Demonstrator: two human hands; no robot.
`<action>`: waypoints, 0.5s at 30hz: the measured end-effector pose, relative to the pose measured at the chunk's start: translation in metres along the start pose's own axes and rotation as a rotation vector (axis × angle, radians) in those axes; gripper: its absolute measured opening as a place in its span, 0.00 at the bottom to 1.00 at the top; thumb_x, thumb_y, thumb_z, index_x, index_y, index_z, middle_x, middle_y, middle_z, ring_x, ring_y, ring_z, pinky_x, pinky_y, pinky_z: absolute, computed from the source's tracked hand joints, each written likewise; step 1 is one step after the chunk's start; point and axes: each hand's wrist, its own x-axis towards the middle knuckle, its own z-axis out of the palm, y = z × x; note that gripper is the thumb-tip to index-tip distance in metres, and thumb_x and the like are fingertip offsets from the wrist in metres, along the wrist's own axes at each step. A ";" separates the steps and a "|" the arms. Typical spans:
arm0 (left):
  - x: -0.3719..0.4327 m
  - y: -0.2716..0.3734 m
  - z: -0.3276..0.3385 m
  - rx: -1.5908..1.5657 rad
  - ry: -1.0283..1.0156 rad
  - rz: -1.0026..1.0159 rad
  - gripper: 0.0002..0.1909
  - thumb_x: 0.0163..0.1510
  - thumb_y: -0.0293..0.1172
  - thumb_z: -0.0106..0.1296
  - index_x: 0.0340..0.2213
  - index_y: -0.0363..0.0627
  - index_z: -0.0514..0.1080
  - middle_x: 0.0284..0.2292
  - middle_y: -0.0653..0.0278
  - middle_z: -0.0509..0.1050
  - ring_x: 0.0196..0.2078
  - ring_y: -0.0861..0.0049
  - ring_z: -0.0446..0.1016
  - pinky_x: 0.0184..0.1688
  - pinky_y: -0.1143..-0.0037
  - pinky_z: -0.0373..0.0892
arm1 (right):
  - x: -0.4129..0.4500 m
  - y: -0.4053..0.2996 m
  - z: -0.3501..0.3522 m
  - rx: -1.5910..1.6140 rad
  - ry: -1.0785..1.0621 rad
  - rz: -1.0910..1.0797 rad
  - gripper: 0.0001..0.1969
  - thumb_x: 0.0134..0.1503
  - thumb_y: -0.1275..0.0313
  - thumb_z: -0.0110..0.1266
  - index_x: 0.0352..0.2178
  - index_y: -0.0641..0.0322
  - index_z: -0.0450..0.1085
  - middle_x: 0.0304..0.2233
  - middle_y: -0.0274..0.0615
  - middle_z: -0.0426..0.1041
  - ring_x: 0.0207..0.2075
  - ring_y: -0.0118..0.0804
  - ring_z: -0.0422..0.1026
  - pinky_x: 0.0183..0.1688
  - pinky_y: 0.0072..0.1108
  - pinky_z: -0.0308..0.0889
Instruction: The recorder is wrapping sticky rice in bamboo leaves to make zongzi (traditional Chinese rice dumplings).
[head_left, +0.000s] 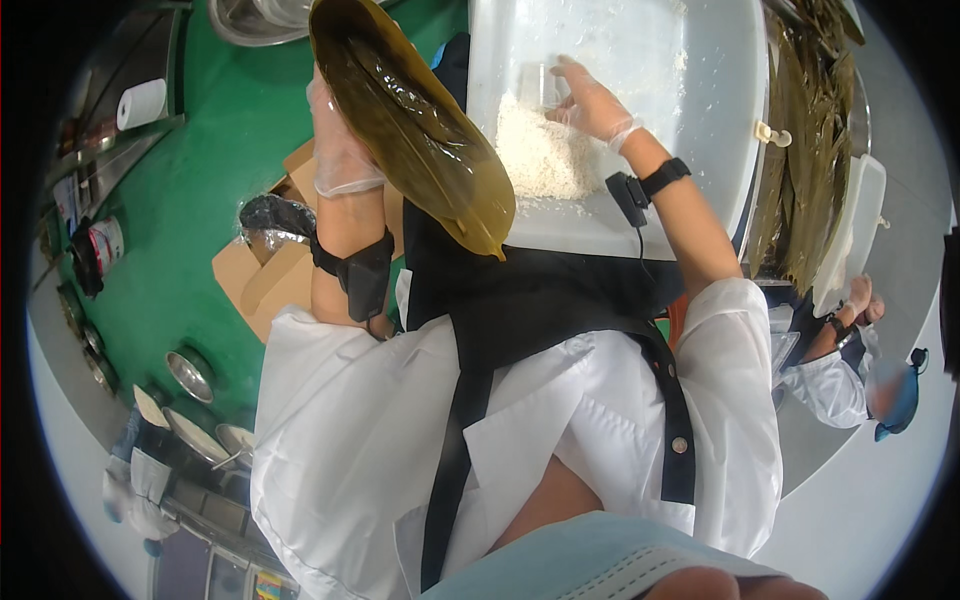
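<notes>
My left hand, in a clear plastic glove, holds overlapping broad green-brown leaves, wet and glossy; the leaves hide most of its fingers. Their pointed end hangs over the near left corner of a white plastic tub. White rice grains are heaped inside the tub, with more grains scattered on its floor and walls. My right hand, also gloved, is over the heap, its thumb and fingers around a small clear cup at the rice's far edge.
More long leaves lie right of the tub, beside another white tub where a co-worker's gloved hands show. Left on the green floor are an opened cardboard box and metal bowls. Another person is at the lower left.
</notes>
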 end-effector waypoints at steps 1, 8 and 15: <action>0.000 0.000 -0.002 0.002 0.001 0.002 0.15 0.62 0.35 0.39 0.44 0.36 0.65 0.39 0.55 0.69 0.37 0.66 0.70 0.38 0.74 0.73 | 0.003 -0.003 -0.003 0.002 -0.001 -0.003 0.36 0.47 0.66 0.65 0.55 0.64 0.55 0.60 0.53 0.54 0.36 0.41 0.75 0.44 0.29 0.70; 0.001 -0.003 -0.005 0.041 -0.007 0.019 0.15 0.62 0.35 0.39 0.44 0.37 0.65 0.39 0.56 0.69 0.38 0.65 0.70 0.39 0.73 0.73 | 0.016 -0.002 -0.002 0.036 -0.192 -0.065 0.32 0.48 0.71 0.63 0.52 0.60 0.56 0.52 0.45 0.63 0.34 0.38 0.74 0.42 0.27 0.69; 0.010 -0.006 -0.009 -0.006 -0.026 -0.027 0.15 0.62 0.36 0.40 0.44 0.38 0.65 0.39 0.56 0.69 0.39 0.65 0.70 0.41 0.71 0.72 | 0.028 -0.017 -0.016 -0.188 -0.305 -0.156 0.38 0.48 0.66 0.63 0.57 0.56 0.52 0.45 0.43 0.67 0.33 0.40 0.74 0.39 0.29 0.68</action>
